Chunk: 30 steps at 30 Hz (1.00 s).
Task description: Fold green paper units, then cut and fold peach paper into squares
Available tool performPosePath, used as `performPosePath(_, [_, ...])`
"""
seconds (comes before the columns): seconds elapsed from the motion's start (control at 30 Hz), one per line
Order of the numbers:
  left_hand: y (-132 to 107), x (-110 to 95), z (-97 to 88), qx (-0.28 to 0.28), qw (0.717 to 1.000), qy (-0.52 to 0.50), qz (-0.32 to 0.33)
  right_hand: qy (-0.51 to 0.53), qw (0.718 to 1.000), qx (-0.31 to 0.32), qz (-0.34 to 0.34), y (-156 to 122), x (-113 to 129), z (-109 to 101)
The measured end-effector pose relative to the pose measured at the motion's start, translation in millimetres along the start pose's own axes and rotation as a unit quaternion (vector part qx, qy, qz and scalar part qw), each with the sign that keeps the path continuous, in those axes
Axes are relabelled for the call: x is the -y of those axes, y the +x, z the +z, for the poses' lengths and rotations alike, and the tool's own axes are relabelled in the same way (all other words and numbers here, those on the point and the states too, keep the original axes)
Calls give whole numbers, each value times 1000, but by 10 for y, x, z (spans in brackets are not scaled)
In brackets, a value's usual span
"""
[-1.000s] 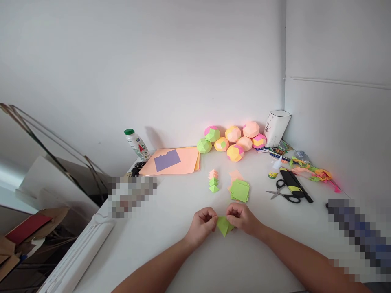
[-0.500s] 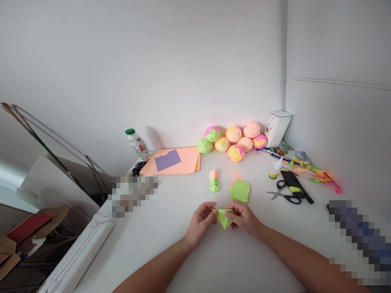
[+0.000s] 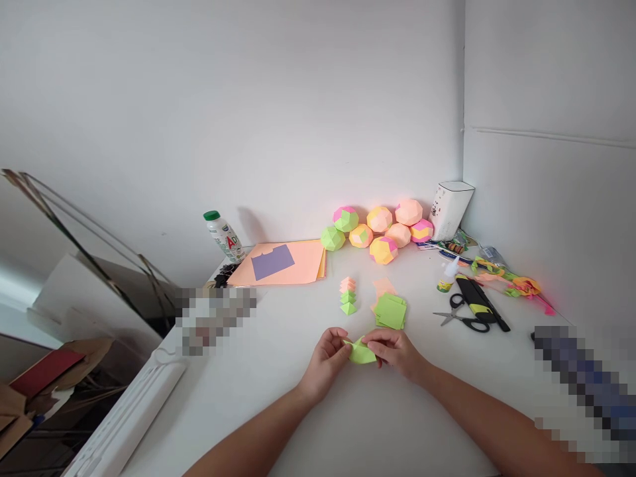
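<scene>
A small green folded paper (image 3: 363, 353) is held above the white table between both hands. My left hand (image 3: 328, 361) pinches its left edge between thumb and fingers. Its right edge sits in the closed fingers of my right hand (image 3: 395, 353). Just beyond lies a stack of square green paper sheets (image 3: 391, 311), with peach paper sheets (image 3: 384, 287) sticking out behind. A short row of folded paper pieces (image 3: 348, 308), peach at the far end and green at the near end, stands left of the stack.
Several paper balls (image 3: 383, 250) sit by the wall. Scissors (image 3: 460, 317), a utility knife (image 3: 479, 303) and a glue bottle (image 3: 448, 275) lie or stand at right. Peach paper sheets (image 3: 311, 255) and a white bottle (image 3: 223, 236) are back left. A white power strip (image 3: 144, 417) runs along the left edge.
The green paper has turned in my fingers: its downward-pointing triangle now shows as a wider, flatter shape with raised flaps. Both hands stay nearly in place.
</scene>
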<state>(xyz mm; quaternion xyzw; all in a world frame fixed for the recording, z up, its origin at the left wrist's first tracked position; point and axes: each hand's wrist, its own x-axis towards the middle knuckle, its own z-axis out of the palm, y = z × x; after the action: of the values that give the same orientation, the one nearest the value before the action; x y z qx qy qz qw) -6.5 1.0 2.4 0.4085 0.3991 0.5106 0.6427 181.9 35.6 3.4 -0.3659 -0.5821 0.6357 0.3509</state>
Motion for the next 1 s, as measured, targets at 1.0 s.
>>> performPosePath(1.0, [-7, 47, 2, 75, 997, 20, -24, -64, 994, -5, -86, -8, -76, 60])
